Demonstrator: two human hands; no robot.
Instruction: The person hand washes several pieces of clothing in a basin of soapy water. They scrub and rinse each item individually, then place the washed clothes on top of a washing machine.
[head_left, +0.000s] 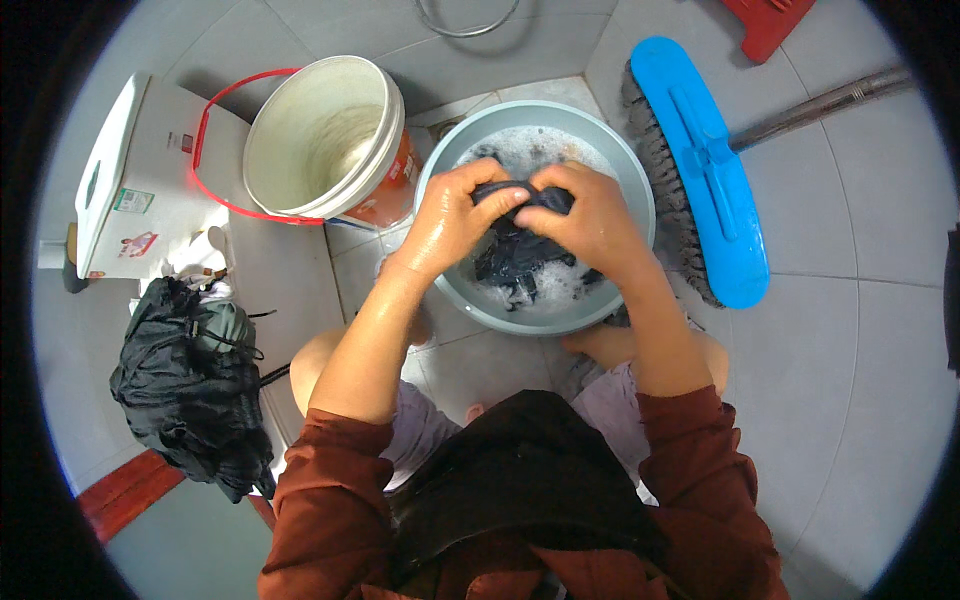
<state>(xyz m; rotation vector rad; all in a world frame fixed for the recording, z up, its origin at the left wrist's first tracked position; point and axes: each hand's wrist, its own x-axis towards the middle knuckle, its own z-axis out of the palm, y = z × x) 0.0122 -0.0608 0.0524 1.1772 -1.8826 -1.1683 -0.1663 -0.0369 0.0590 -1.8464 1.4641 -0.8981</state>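
Observation:
Both hands grip a wet dark cloth (525, 247) above a round grey-blue plastic basin (534, 324). My left hand (459, 214) pinches one bunched part between thumb and fingers, and its skin is wet. Close beside it, my right hand (586, 210) is closed on the same cloth, thumb tips nearly meeting. The lower part of the cloth hangs into soapy water (551, 142) with white suds. What kind of garment it is cannot be told.
A white bucket (319, 135) with a red handle stands left of the basin, tilted in view. A blue broom head (701, 172) with grey bristles leans at the right. Black clothing (191, 390) lies on a white appliance (281, 292) at the left. A metal hose (469, 31) hangs behind.

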